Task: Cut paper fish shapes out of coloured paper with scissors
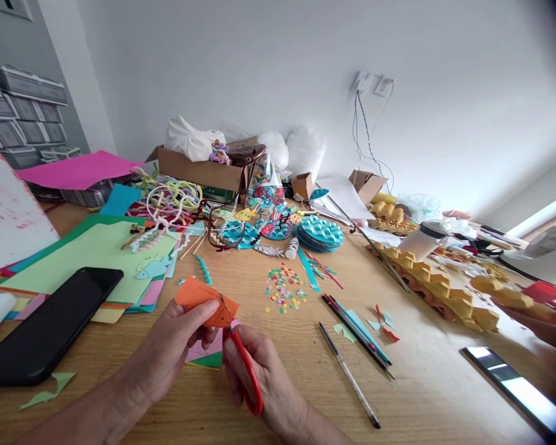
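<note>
An orange piece of paper (194, 295) with a dark drawn outline is pinched in my left hand (171, 346), thumb on top. My right hand (259, 371) is wrapped round the red handles of the scissors (248, 364), whose blades are at the lower right edge of the orange paper. Beneath both hands, partly hidden, lie a pink paper (206, 349) with drawn lines and a green one. A small light blue paper fish (154, 269) rests on the pale green sheets to the left.
A black phone (50, 321) lies left, near stacked coloured paper (88, 259). Confetti (285, 287), a pen (349, 374), pencils (359, 330) and paper scraps are right of my hands. Farther back are blue wavy discs (319, 233), pipe cleaners and a cardboard box (199, 170). Egg cartons (435, 287) and another person's hand (537, 321) are right.
</note>
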Motion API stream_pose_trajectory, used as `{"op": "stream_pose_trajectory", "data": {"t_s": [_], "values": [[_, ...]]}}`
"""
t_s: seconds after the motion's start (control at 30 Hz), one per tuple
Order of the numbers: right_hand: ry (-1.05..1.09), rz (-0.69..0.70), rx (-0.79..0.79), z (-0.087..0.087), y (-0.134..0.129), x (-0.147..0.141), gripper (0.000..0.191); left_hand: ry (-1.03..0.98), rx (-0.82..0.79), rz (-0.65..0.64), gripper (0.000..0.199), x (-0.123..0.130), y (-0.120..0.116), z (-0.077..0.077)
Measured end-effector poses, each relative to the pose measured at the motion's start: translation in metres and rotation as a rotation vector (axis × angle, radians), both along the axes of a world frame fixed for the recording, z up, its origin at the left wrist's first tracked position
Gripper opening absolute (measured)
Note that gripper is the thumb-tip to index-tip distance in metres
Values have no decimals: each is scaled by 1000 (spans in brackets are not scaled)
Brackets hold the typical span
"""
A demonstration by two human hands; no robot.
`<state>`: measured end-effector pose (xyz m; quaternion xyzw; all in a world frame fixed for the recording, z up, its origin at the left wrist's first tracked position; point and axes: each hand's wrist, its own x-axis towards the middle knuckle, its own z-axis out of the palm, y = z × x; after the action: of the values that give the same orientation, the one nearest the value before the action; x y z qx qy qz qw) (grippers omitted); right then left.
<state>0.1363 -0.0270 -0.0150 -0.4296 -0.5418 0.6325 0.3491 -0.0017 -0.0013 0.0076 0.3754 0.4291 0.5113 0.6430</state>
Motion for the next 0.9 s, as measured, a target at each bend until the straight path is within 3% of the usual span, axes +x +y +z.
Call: {"op": "stream_pose_trajectory", "data": {"t_s": [0.4,0.9], "values": [[-19,-17,29,-4,1,2,46,4,15,-9,22,-3,4,-1],[-20,-10,27,-9,3,4,47,26,4,33,20,-4,4,4]]}}
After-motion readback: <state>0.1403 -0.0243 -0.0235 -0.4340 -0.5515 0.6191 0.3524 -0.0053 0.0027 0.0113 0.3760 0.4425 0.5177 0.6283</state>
